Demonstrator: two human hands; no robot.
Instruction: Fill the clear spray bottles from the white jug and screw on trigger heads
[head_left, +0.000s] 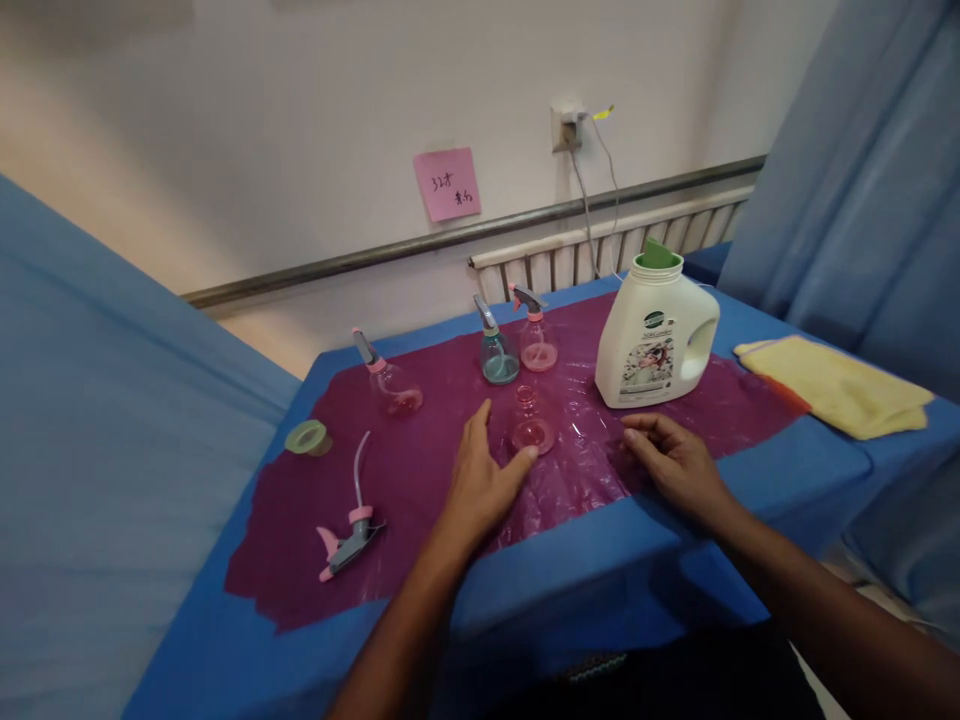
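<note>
My left hand (487, 470) has its thumb and fingers spread beside a topless pink spray bottle (527, 425); whether the thumb touches it I cannot tell. My right hand (675, 462) hovers near the front of the white detergent jug (654, 330), fingers loosely curled with a gap to the thumb and nothing visible in between. The jug stands upright with its mouth uncapped and a green spout inside. To the left lies a detached grey-and-pink spray head (352, 540) with its dip tube (361, 470) pointing away from me.
Behind stand a teal spray bottle (499, 358), a pink spray bottle (538, 345) and another spray bottle (397, 390). A green cap (308, 438) sits at the left, a yellow cloth (840, 385) at the right. Purple plastic sheet (427, 480) covers the blue tablecloth (570, 570).
</note>
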